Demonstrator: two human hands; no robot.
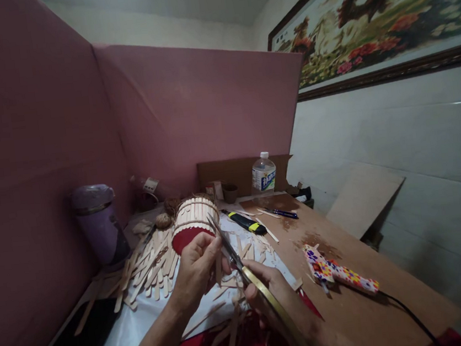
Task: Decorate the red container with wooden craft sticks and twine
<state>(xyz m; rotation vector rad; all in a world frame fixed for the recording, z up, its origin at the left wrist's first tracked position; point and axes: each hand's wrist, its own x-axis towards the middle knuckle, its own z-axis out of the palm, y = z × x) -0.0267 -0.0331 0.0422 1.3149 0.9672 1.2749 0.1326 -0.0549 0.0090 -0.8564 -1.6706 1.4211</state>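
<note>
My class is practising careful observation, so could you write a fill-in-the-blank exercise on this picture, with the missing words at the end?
1. The right hand holds a pair of metal ____ with gold-coloured handles.
2. The near round end of the cylinder covered in pale wooden sticks is ____.
3. The black-and-yellow utility knife lies to the ____ of the flower-patterned glue gun.
4. The animals in the dark-framed picture are ____.

Missing words: scissors; red; left; horses.
</note>
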